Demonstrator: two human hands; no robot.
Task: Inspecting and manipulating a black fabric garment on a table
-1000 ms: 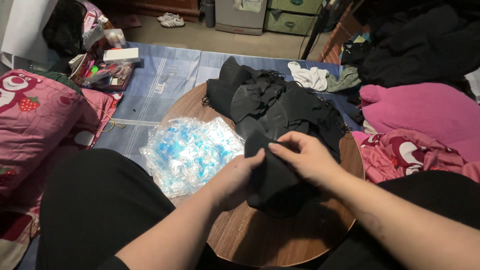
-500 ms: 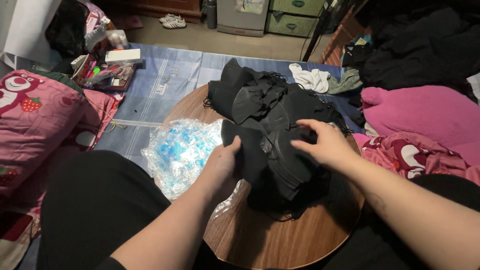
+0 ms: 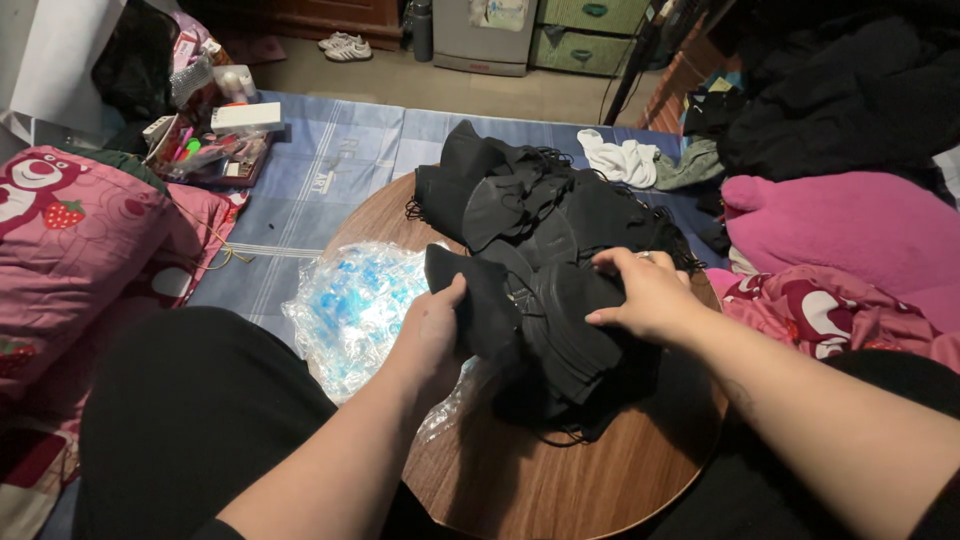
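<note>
Head view, black face masks (image 3: 560, 320) — stacked, folded, stringy

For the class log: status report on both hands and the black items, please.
Left hand grips a black fabric piece. Right hand rests, fingers spread, on the black stack. Clear plastic bag beside the left hand on the round wooden table.

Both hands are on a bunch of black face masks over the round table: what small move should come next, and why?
Probably square the stack: the left hand pinches one edge of the black mask stack while the right hand lies flat on top, and the masks sit fanned and uneven. Pressing the edges together would likely align them before they join the black mask pile behind.
</note>
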